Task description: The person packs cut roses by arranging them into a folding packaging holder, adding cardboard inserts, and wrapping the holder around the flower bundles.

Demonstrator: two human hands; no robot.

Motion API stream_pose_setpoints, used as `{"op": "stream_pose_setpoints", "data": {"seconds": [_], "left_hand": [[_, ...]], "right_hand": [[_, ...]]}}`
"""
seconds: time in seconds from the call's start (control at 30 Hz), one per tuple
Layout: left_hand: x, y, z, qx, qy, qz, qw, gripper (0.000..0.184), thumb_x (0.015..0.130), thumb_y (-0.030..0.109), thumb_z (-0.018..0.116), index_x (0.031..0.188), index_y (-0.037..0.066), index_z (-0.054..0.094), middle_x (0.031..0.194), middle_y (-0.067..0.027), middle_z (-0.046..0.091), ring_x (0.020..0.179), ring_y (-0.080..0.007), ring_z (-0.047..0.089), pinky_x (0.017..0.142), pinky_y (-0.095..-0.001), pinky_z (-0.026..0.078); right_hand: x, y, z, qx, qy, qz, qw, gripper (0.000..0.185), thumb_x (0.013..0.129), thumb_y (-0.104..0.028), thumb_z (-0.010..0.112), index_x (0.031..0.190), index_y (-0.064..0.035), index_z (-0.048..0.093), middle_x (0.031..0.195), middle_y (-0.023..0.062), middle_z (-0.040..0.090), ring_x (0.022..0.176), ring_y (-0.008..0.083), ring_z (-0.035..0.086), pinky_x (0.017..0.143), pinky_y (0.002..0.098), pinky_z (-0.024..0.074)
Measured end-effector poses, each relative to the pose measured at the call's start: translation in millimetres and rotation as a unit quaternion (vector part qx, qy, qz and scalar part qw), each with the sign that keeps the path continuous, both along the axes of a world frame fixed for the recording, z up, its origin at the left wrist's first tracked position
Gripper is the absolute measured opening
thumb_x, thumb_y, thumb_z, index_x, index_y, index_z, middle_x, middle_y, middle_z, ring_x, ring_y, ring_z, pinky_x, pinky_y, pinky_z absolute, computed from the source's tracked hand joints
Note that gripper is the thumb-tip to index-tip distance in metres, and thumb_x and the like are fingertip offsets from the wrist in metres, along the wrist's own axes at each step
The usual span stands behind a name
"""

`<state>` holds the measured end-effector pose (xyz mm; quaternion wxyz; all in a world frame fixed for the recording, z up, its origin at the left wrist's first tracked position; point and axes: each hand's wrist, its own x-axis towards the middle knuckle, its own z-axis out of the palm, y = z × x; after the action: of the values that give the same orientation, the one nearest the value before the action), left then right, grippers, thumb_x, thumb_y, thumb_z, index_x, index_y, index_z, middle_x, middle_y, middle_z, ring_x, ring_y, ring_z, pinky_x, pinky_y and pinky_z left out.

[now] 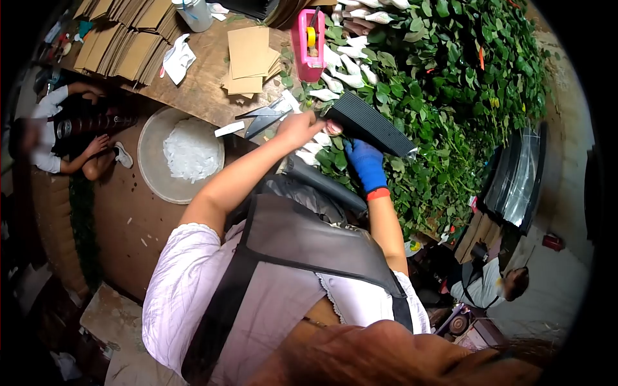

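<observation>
My bare left hand [300, 130] has its fingers closed at a pale pink rose head [333, 127], beside the near end of a black ribbed sheet [370, 122]. In a blue glove, my right hand [365, 159] grips the lower edge of that sheet; some of its fingers are hidden beneath it. Leafy green stems [438, 138] spread under and beyond the sheet. Several flower heads in white net sleeves [347, 71] lie along the bench. Close to my left wrist are grey-bladed scissors [262, 121].
A pink tape dispenser [309, 48], cardboard pieces [250, 55] and cardboard stacks [132, 48] occupy the wooden bench [212, 90]. Below stands a round tub [149, 174] with white scraps. One person [77, 128] sits at left; another person [479, 283] is at lower right.
</observation>
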<state>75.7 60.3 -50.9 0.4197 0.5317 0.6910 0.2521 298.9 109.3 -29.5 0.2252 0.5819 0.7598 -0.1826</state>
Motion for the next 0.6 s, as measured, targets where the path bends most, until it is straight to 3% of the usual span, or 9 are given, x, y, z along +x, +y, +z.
{"op": "stream_pose_setpoints", "data": {"seconds": [0.1,0.2,0.3,0.4,0.43,0.47,0.5,0.57,0.6], "left_hand": [[13.8,5.3,-18.4,0.04,0.051,0.019,0.998,0.034,0.087,0.036,0.068,0.081,0.003,0.065,0.069,-0.0163,0.065,0.071,-0.0354,0.067,0.064,-0.0424,0.05],[15.9,-2.1,-22.7,0.047,-0.035,0.072,0.996,0.031,0.09,0.032,0.066,0.082,0.002,0.066,0.07,-0.0182,0.064,0.068,-0.034,0.065,0.062,-0.0412,0.048],[23.5,-11.8,-24.3,0.085,-0.075,0.155,0.981,0.027,0.093,0.026,0.062,0.081,0.001,0.064,0.065,-0.0153,0.06,0.06,-0.0234,0.059,0.059,-0.0372,0.045],[22.8,-17.4,-33.8,0.1,-0.116,0.232,0.961,0.026,0.092,0.027,0.061,0.086,0.002,0.065,0.079,-0.02,0.065,0.075,-0.0352,0.064,0.07,-0.04,0.048],[18.6,-16.0,-24.4,0.108,-0.2,0.303,0.926,0.024,0.093,0.023,0.061,0.085,0.001,0.065,0.076,-0.0146,0.064,0.073,-0.0239,0.062,0.069,-0.0362,0.047],[-0.4,-10.4,-29.9,0.164,-0.209,0.298,0.917,0.02,0.092,0.017,0.06,0.083,0.0,0.065,0.07,-0.0084,0.06,0.072,-0.0153,0.059,0.07,-0.0328,0.047],[-8.4,-11.3,-34.1,0.184,-0.218,0.279,0.917,0.02,0.093,0.014,0.06,0.077,0.002,0.059,0.068,-0.0029,0.057,0.067,-0.0102,0.053,0.062,-0.0297,0.044],[-31.1,-16.6,-14.6,0.157,-0.215,0.183,0.946,0.023,0.091,0.009,0.061,0.071,0.004,0.052,0.07,0.0023,0.057,0.061,-0.0056,0.052,0.053,-0.0263,0.042],[-30.1,-19.9,3.8,0.055,-0.23,0.175,0.956,0.023,0.088,0.018,0.066,0.073,0.004,0.055,0.071,-0.0035,0.061,0.062,-0.0136,0.058,0.057,-0.0301,0.046]], "right_hand": [[3.4,-6.6,-9.8,0.097,0.026,0.06,0.993,0.055,0.089,-0.053,0.058,0.132,-0.0202,0.059,0.136,0.0147,0.058,0.121,0.035,0.057,0.101,0.0495,0.0458],[-0.3,-10.1,-17.9,0.073,0.02,0.023,0.997,0.059,0.088,-0.055,0.059,0.134,-0.0191,0.057,0.139,0.0153,0.055,0.125,0.0344,0.055,0.102,0.0497,0.0445],[-3.1,-12.0,-19.9,0.084,0.018,0.015,0.996,0.059,0.087,-0.055,0.06,0.134,-0.0197,0.058,0.138,0.0158,0.056,0.124,0.0335,0.055,0.103,0.0502,0.0443],[-4.7,-11.5,-16.4,0.079,0.021,0.007,0.997,0.059,0.088,-0.055,0.059,0.135,-0.0186,0.057,0.137,0.016,0.056,0.124,0.0344,0.056,0.103,0.049,0.0443],[-3.8,-8.5,-13.5,0.043,0.037,-0.006,0.998,0.06,0.087,-0.055,0.059,0.135,-0.018,0.057,0.137,0.0163,0.057,0.123,0.0347,0.056,0.103,0.0484,0.0443],[-0.5,-5.2,-9.5,0.006,0.054,-0.02,0.998,0.061,0.087,-0.055,0.059,0.135,-0.0175,0.056,0.137,0.0166,0.057,0.122,0.035,0.056,0.103,0.0479,0.0444],[2.9,-4.1,-6.7,-0.031,0.071,-0.034,0.996,0.062,0.086,-0.056,0.06,0.135,-0.0169,0.056,0.136,0.0169,0.057,0.122,0.0353,0.056,0.103,0.0474,0.0444],[10.7,-5.0,-2.9,-0.034,0.091,-0.007,0.995,0.068,0.084,-0.058,0.063,0.136,-0.0146,0.054,0.137,0.0181,0.057,0.122,0.037,0.056,0.101,0.0462,0.0459],[11.1,-6.0,-1.7,-0.035,0.101,0.007,0.994,0.072,0.082,-0.059,0.065,0.137,-0.0134,0.053,0.137,0.0187,0.057,0.122,0.0379,0.056,0.1,0.0456,0.0467]]}}
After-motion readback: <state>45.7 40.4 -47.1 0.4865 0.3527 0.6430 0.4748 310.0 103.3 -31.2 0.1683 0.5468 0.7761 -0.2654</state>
